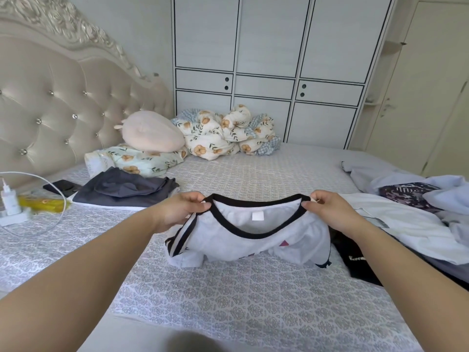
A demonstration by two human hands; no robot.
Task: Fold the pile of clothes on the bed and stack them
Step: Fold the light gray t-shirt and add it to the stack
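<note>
A white T-shirt (253, 240) with a black collar and black sleeve stripes is held up over the middle of the bed (228, 301). My left hand (177, 209) pinches the left end of its neckline, and my right hand (327, 209) pinches the right end. The shirt's lower part bunches on the sheet. To the right lies a loose pile of clothes (406, 219), white, pale blue and patterned, with a black garment (355, 260) at its near edge. A stack of folded dark grey clothes (127, 189) sits at the left.
A charger with a white cable (10, 199), a yellow item (43, 203) and a black phone (62, 188) lie at the left edge. A pillow, a plush toy (152, 134) and a floral quilt (223, 134) sit by the headboard. A wardrobe (266, 72) stands behind the bed.
</note>
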